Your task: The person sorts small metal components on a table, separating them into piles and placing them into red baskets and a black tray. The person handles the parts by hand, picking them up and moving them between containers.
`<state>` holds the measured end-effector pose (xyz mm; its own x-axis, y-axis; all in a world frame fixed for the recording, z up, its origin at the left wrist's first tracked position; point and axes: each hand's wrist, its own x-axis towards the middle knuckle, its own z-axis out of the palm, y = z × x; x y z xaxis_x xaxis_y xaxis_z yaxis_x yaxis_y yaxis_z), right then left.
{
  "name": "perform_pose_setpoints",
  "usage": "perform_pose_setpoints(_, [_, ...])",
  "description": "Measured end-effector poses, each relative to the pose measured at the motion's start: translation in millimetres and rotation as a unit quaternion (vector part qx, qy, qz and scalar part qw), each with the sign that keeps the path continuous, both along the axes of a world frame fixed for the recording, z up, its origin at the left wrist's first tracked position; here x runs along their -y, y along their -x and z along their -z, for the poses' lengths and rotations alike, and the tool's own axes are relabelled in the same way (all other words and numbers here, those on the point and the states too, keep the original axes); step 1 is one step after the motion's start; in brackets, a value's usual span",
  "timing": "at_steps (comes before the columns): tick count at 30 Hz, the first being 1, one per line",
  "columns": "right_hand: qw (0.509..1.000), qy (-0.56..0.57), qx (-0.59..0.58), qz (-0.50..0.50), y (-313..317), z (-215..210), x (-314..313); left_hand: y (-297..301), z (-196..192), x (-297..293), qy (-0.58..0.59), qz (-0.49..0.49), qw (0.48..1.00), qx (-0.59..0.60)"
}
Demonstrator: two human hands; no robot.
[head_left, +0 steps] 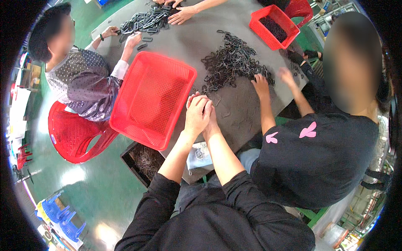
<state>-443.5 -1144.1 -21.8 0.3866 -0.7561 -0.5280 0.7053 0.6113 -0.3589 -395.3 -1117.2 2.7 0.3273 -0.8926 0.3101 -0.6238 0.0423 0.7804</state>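
Left hand (197, 113) against right hand (212, 121), forearms (224, 157) converging (both bare)

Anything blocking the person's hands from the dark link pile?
Nothing visible: the left hand and right hand, held together, are just short of the pile. The red basket is beside them on the left; a co-worker's hand is at the pile's right side.

- Right hand (212, 122) part-hidden behind left hand (197, 115); space between them unseen.
- Far co-worker's forearm (206, 6) cut off, top edge.
- Two nearer co-workers' faces (351, 62) blurred.
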Motion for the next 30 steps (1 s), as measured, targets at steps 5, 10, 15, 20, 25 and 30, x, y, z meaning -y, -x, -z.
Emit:
perform_pose_setpoints(5, [0.984,-0.090,0.149,0.034,4.2,31.9,74.2,-8.3,-13.5,40.0,0.006,0.028,0.999,-0.032])
perform_pose_setpoints(10, [0.922,-0.213,0.219,0.239,31.3,11.8,241.7,-14.7,-11.1,52.5,-0.036,0.000,0.996,-0.088])
perform_pose_setpoints(15, [0.957,0.172,-0.087,0.215,70.2,-64.8,424.1,-20.7,13.1,38.4,-0.083,-0.028,0.988,-0.130])
perform_pose_setpoints(20, [0.918,0.009,-0.311,0.246,91.6,-91.8,447.5,0.9,40.3,42.2,-0.097,-0.023,0.984,-0.146])
perform_pose_setpoints(25, [0.877,0.186,-0.431,0.100,44.6,32.4,321.5,12.0,74.7,48.1,-0.159,-0.015,0.977,-0.143])
perform_pose_setpoints(30, [0.451,0.353,-0.808,-0.138,23.5,91.4,176.7,10.7,103.0,64.3,-0.198,-0.069,0.971,-0.118])
